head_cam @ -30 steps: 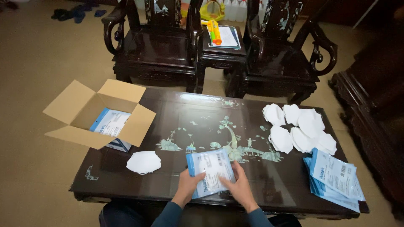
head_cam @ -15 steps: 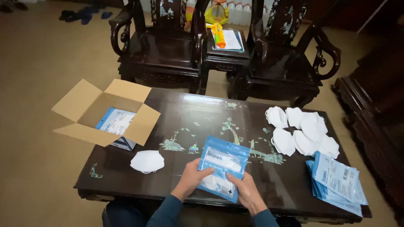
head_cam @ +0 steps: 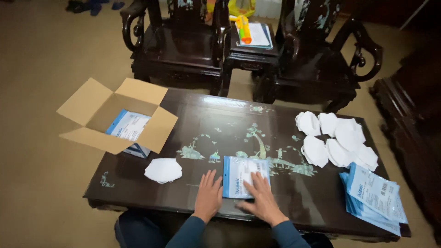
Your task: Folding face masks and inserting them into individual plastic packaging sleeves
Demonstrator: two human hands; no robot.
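A flat blue and white packet point(head_cam: 242, 173) lies on the dark inlaid table point(head_cam: 220, 126) near its front edge. My right hand point(head_cam: 262, 200) presses flat on the packet's lower right part, fingers spread. My left hand point(head_cam: 209, 194) rests flat on the table, touching the packet's left edge. A single white mask point(head_cam: 163, 170) lies to the left of my left hand.
An open cardboard box point(head_cam: 120, 122) with blue and white packets inside sits on the table's left corner. Several white masks point(head_cam: 337, 140) are heaped at the right, with a stack of packets point(head_cam: 374, 196) below them. Dark carved chairs point(head_cam: 183, 39) and a small stand point(head_cam: 252, 41) are behind the table.
The packet was held up tilted in both hands half a second ago. Now it lies flat on the table under my right hand, and my left hand is beside it.
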